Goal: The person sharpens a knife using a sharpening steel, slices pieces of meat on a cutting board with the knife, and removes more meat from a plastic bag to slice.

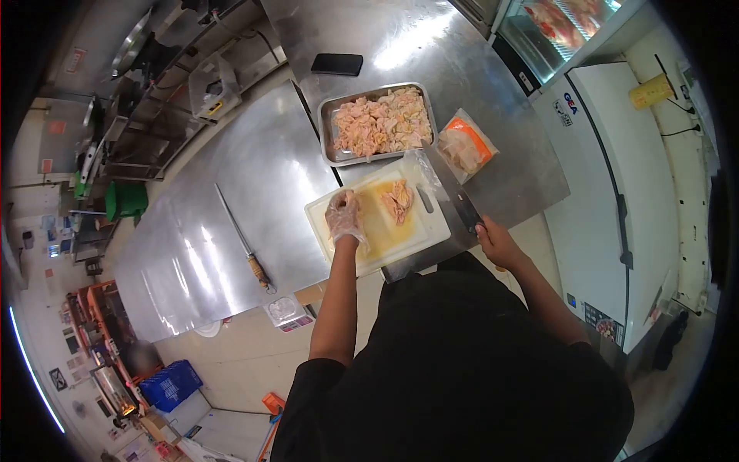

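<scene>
My left hand (344, 217), in a clear plastic glove, is over the left part of a white cutting board (319, 214). Its fingers curl inward, and whatever they may hold is hidden. To its right a piece of raw chicken (398, 202) lies on the wet, yellowish board surface. My bare right hand (497, 241) is wrapped round the black handle of a large knife (442, 174), off the board's right side. The broad blade points up and left, toward the tray corner. Behind the board, a metal tray (326, 138) holds many cut pieces of raw chicken (381, 123).
A plastic packet with an orange band (467, 145) lies right of the tray, and a black phone (337, 64) behind it. On the steel table (173, 254) at left rests a sharpening steel (239, 231). A white freezer (596, 169) stands to the right.
</scene>
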The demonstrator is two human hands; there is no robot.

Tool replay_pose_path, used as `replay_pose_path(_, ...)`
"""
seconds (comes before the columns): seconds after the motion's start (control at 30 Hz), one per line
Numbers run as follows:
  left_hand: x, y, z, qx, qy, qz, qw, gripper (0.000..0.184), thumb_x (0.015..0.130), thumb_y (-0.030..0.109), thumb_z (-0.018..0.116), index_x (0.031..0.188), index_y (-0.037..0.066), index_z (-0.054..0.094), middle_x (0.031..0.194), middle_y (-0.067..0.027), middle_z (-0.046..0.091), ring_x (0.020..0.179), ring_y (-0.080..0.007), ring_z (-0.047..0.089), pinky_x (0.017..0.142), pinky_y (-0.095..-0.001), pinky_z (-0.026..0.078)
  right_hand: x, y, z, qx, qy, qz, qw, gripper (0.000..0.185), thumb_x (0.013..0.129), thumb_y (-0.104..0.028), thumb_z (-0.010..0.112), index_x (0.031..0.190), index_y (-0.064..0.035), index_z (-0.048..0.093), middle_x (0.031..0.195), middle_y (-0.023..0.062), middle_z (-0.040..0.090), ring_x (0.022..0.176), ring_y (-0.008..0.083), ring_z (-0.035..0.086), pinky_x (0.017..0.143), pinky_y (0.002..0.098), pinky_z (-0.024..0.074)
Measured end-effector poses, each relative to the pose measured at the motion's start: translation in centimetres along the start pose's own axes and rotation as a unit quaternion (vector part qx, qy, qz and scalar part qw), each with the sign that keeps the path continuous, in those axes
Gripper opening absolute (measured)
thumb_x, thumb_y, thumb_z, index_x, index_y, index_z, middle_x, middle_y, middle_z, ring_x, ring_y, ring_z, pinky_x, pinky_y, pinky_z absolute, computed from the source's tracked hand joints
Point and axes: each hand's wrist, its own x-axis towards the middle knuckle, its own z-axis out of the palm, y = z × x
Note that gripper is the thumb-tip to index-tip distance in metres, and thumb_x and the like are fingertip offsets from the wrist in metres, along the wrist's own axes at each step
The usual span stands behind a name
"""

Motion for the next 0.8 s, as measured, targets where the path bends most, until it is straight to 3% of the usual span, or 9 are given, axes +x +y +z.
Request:
replay_pose_path(0.13, 2.7, 5.2, 2.8, 0.031, 0.003, 0.104, 0.994, 0.029, 0.084, 0.029, 0.064, 0.091, 0.0, 0.066, 0.089, -0.007, 0.067, 0.082, -0.0196, 0.061, 0.078, -0.0339, 0.049, 1.4, 2.2, -2.5, 0.011, 0.01, -0.032, 0.999, 0.021, 0.098, -0.019, 0.046, 0.09, 0.0012, 0.044, 0.07, 0.0236, 0.056, 0.068, 0.0446, 0.055, 0.059, 0.0465, 0.0399)
replay_pose_path(0.23, 4.1, 5.4, 5.4, -0.197, -0.006, 0.198, 0.96, 0.038, 0.084, 0.034, 0.064, 0.098, -0.001, 0.066, 0.103, -0.0147, 0.067, 0.093, -0.0247, 0.064, 0.083, -0.034, 0.049, 3.0, 3.5, -4.0, 0.039, 0.004, -0.048, 0.998, 0.021, 0.098, -0.018, 0.047, 0.09, 0.0012, 0.044, 0.068, 0.0223, 0.056, 0.066, 0.0431, 0.056, 0.058, 0.0458, 0.0401)
replay_pose_path(0.3, 3.3, 5.1, 5.1, 0.144, 0.112, 0.229, 0.956, 0.044, 0.083, 0.037, 0.065, 0.104, -0.002, 0.065, 0.107, -0.0188, 0.067, 0.099, -0.0286, 0.065, 0.088, -0.0348, 0.05, 4.0, 4.1, -4.9, 0.05, -0.007, -0.057, 0.997, 0.021, 0.098, -0.018, 0.047, 0.09, 0.0012, 0.044, 0.067, 0.0217, 0.056, 0.065, 0.0423, 0.057, 0.057, 0.0452, 0.0404)
replay_pose_path(0.37, -1.0, 5.6, 5.6, 0.356, 0.063, 0.1, 0.927, 0.033, 0.085, 0.034, 0.06, 0.098, 0.005, 0.068, 0.098, -0.0196, 0.068, 0.093, -0.0336, 0.065, 0.085, -0.0407, 0.05, 5.0, 4.7, -5.6, 0.062, -0.016, -0.063, 0.996, 0.021, 0.097, -0.018, 0.047, 0.09, 0.0013, 0.043, 0.067, 0.021, 0.056, 0.064, 0.0415, 0.057, 0.056, 0.0446, 0.0406)
replay_pose_path(0.47, -6.9, 1.7, 7.2, 0.443, 0.01, 0.099, 0.891, 0.03, 0.081, 0.034, 0.061, 0.095, 0.008, 0.067, 0.092, -0.0206, 0.067, 0.089, -0.0369, 0.065, 0.081, -0.0441, 0.051, 6.0, 5.2, -6.2, 0.044, 0.001, -0.095, 0.995, 0.021, 0.098, -0.018, 0.047, 0.09, 0.0013, 0.044, 0.065, 0.0196, 0.056, 0.06, 0.0397, 0.056, 0.055, 0.0434, 0.0408)
replay_pose_path(0.6, -6.7, -3.0, 7.4, 0.378, 0.029, 0.12, 0.918, 0.03, 0.082, 0.031, 0.062, 0.099, 0.007, 0.066, 0.093, -0.0209, 0.066, 0.088, -0.0377, 0.064, 0.078, -0.0453, 0.051, 7.0, 4.2, -6.4, 0.074, -0.042, -0.084, 0.993, 0.02, 0.098, -0.018, 0.047, 0.091, 0.001, 0.045, 0.066, 0.0191, 0.057, 0.06, 0.0401, 0.056, 0.055, 0.0433, 0.0415)
replay_pose_path(0.67, -7.2, -2.8, 7.1, 0.329, 0.071, 0.136, 0.932, 0.041, 0.079, 0.04, 0.068, 0.088, 0.0, 0.067, 0.079, -0.0195, 0.067, 0.075, -0.0344, 0.064, 0.071, -0.0409, 0.049, 7.6, 3.9, -6.1, 0.058, -0.062, -0.102, 0.991, 0.02, 0.098, -0.018, 0.047, 0.092, 0.0011, 0.045, 0.067, 0.0196, 0.058, 0.062, 0.0409, 0.057, 0.056, 0.0443, 0.042)
replay_pose_path(0.73, -7.4, -2.2, 6.2, 0.212, 0.048, -0.005, 0.976, 0.028, 0.082, 0.032, 0.064, 0.085, 0.005, 0.069, 0.073, -0.0181, 0.065, 0.071, -0.0314, 0.065, 0.068, -0.0401, 0.051, 8.4, 3.8, -5.1, 0.011, -0.116, -0.134, 0.984, 0.021, 0.097, -0.02, 0.047, 0.095, 0.0009, 0.046, 0.069, 0.0213, 0.058, 0.067, 0.0437, 0.057, 0.06, 0.0483, 0.0426)
replay_pose_path(0.8, -7.5, -4.3, 4.6, 0.201, 0.06, 0.003, 0.978, 0.029, 0.082, 0.032, 0.065, 0.077, 0.004, 0.068, 0.061, -0.0121, 0.062, 0.059, -0.0221, 0.06, 0.059, -0.0354, 0.047, 8.9, 3.1, -3.7, -0.007, -0.147, -0.156, 0.977, 0.021, 0.097, -0.021, 0.047, 0.097, 0.0007, 0.046, 0.07, 0.0225, 0.059, 0.069, 0.0448, 0.057, 0.062, 0.0504, 0.0423)
